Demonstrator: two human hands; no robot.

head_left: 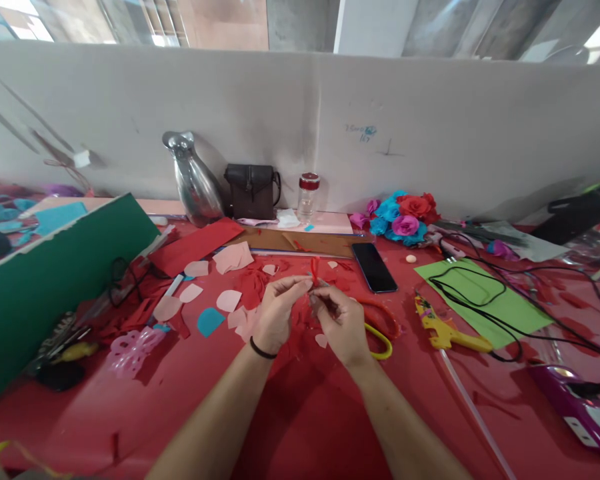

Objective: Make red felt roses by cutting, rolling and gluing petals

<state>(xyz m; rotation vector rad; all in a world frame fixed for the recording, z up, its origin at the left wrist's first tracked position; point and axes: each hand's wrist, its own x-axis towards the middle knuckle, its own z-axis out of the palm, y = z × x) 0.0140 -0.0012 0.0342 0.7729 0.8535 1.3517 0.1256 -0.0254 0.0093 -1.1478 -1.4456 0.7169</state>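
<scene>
My left hand [279, 312] is closed in a pinch on a thin red paper strip [315, 268], whose looped end sticks up above the fingertips. Close beside it, my right hand [344, 321] also pinches with thumb and fingers at the lower part of this strip; its exact grip is partly hidden. Scissors with orange and yellow handles [387, 345] lie just right of my right hand, their blades hidden under it. Around my left hand are several cut petals, among them a pale pink petal [229, 301] and a blue petal [211, 322]. Red paper scraps lie beneath both hands.
A phone [374, 267] lies beyond my right hand. On the right are a yellow glue gun [445, 330], green paper [485, 300], black cables and a purple power strip [577, 407]. Paper flowers [405, 219], a glass bottle [309, 199], a bag [251, 193] and a metal jug [195, 180] line the wall.
</scene>
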